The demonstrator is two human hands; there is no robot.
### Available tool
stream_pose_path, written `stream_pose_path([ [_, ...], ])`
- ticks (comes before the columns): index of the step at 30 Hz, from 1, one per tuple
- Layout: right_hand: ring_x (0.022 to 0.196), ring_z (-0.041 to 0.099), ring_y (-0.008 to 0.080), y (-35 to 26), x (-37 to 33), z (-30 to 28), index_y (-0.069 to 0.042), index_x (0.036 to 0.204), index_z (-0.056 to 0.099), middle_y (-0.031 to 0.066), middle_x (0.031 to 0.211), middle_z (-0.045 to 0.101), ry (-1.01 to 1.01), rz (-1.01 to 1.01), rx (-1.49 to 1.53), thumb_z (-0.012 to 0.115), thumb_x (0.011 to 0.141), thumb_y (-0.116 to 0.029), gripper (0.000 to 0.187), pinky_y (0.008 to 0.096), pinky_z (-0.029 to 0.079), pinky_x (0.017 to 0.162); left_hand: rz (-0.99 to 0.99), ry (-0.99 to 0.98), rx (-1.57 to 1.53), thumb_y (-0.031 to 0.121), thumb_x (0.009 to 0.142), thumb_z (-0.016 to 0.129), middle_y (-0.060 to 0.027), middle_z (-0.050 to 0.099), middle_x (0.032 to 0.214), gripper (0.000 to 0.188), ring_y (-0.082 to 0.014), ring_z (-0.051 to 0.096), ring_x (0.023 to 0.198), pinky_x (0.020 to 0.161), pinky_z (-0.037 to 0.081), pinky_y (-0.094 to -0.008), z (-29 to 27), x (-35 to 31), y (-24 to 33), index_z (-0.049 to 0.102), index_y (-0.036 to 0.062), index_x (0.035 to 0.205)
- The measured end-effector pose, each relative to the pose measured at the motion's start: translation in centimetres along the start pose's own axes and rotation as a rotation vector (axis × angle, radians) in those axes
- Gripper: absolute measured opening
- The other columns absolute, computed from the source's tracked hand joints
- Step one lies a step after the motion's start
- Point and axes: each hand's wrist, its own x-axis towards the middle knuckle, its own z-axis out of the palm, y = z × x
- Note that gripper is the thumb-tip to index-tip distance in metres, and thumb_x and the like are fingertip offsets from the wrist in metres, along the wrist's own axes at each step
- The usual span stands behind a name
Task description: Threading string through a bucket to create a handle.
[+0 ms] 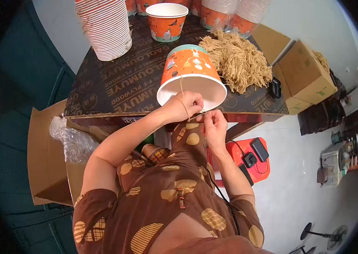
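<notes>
An orange paper bucket (188, 63) with a white inside and a teal base lies tipped on the table, its mouth facing me. A thin beige cord (182, 86) runs along its rim and loops across my left wrist. My left hand (186, 106) is at the bucket's mouth, thumb and fingers pinched on the cord. Just to its right, beyond the table's front edge, my right hand (214, 127) pinches the cord too. The fingertips of both hands nearly meet; the cord's exact path between them is too small to follow.
A heap of beige cords (238, 61) lies right of the bucket. Behind stand an upright orange bucket (167, 23) and a tall nested stack (105, 29). A black clip-like object (275, 87) sits at the table's right edge. Cardboard boxes (308, 74) and a red stool (251, 163) flank the table (119, 80).
</notes>
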Motion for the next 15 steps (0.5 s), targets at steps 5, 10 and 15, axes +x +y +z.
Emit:
stream_pose_path([
  [5,0.048,0.050,0.0064,-0.1,-0.6,0.3,-0.002,0.086,0.054,0.0069,0.075,0.065,-0.018,0.054,0.211,0.052,0.097,-0.009,0.013,0.0210,0.038,0.039,-0.056,0.043,-0.146,0.003,0.085,0.059,-0.0099,0.065,0.074,0.004,-0.0166,0.066,0.067,0.060,0.050,-0.0307,-0.2,-0.5,1.3,0.061,0.0007,0.087],
  [10,0.046,0.047,0.0074,-0.9,-0.8,0.6,-0.002,0.085,0.055,0.0081,0.076,0.064,-0.021,0.150,0.380,0.053,0.095,-0.009,0.013,0.0212,0.036,0.038,-0.045,0.010,-0.097,0.003,0.085,0.059,-0.0100,0.064,0.072,0.004,-0.0158,0.066,0.066,0.059,0.050,-0.0299,-0.2,-0.8,2.1,0.061,-0.0001,0.084],
  [15,0.044,0.043,0.0073,-0.7,-0.6,0.1,-0.002,0.087,0.057,0.0078,0.073,0.063,-0.061,0.298,0.462,0.053,0.094,-0.010,0.011,0.0206,0.032,0.037,0.023,0.046,0.040,0.006,0.085,0.059,-0.0135,0.065,0.073,0.007,-0.0224,0.067,0.069,0.061,0.050,-0.0344,0.4,-0.8,0.9,0.062,-0.0002,0.086],
])
